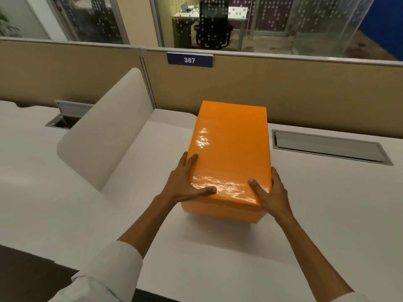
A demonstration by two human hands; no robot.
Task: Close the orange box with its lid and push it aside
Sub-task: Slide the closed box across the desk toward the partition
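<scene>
1. The orange box (224, 211), lid (231, 149) on, is seen near the desk (65, 192) back edge.
2. The lid's near corners are held by the left grip (187, 184) and right grip (270, 190), fingers spread.
3. The lid should be pressed flat, then the box slid gently aside.

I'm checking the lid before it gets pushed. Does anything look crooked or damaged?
Nothing stands out. The lid sits level on the orange box, both hands gripping its near corners. The glossy wrap is only slightly wrinkled.

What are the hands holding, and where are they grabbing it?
Both hands hold the glossy orange lid on the orange box: left hand and right hand grip its near corners, thumbs on top.
</scene>
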